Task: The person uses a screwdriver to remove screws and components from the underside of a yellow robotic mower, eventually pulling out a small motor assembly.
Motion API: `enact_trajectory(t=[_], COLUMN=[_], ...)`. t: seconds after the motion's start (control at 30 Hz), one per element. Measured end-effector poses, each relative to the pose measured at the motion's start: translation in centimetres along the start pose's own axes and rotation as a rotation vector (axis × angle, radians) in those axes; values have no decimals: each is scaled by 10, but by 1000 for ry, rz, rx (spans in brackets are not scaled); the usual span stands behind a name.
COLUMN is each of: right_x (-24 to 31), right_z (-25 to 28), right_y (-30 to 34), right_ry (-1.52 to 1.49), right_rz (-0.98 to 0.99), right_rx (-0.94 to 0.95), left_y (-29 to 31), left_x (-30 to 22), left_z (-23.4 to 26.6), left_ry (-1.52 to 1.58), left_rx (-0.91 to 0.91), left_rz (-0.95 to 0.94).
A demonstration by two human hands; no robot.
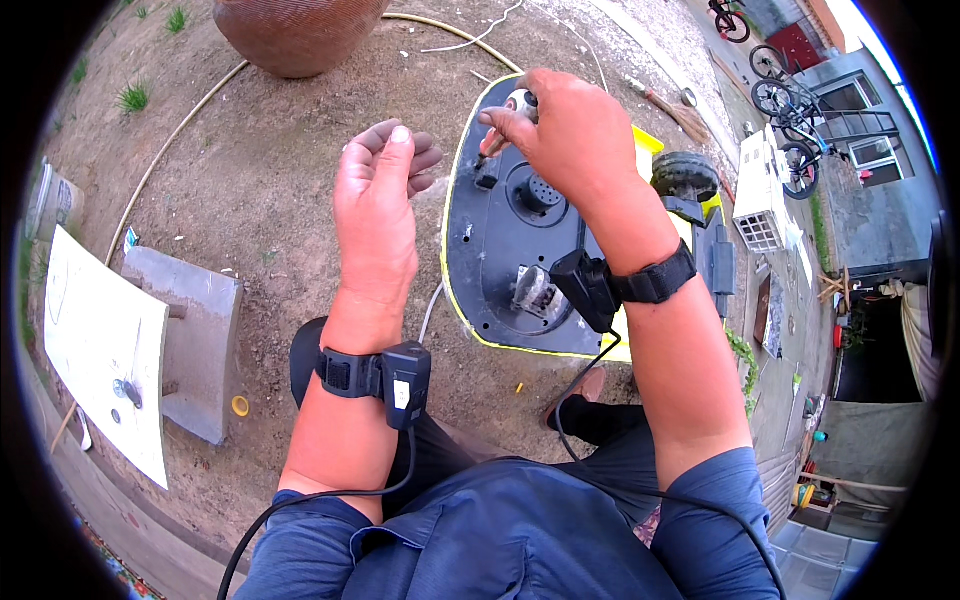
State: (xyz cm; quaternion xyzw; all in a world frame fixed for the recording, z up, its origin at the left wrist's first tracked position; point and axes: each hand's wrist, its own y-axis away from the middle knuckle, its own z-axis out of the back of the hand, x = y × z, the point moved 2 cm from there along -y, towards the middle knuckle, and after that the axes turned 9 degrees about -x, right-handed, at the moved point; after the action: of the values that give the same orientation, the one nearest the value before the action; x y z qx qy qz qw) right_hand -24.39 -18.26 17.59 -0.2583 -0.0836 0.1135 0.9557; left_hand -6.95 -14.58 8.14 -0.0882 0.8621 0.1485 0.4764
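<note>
An overturned ride-on toy car lies before me, its black underside facing up inside a yellow rim. My right hand is closed round a screwdriver with a white and red handle, held over the far left part of the underside. The tool's tip is hard to make out there, close to a small black bracket. To the left of the car my left hand is raised, palm inward, fingers loosely curled and thumb apart. Nothing shows in it. A small caster wheel and a round vented cap stand on the underside.
A black wheel rises at the car's right. On the left, a white panel with small round parts rests by a grey board. A yellow ring lies on the dirt. Farther off are a clay pot, a hose, a broom and bicycles.
</note>
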Motion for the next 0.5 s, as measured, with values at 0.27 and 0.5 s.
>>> enact_trajectory(t=[0.27,0.5], right_x=[1,-5], right_z=[-11,-16], right_y=[-9,-6], right_ry=[112,126], right_rz=[-144,-64], right_rx=[198,223], left_y=[2,3], left_x=[0,1], left_z=[-1,-3], left_ry=[-6,-22], left_rx=[23,38], left_rz=[21,27])
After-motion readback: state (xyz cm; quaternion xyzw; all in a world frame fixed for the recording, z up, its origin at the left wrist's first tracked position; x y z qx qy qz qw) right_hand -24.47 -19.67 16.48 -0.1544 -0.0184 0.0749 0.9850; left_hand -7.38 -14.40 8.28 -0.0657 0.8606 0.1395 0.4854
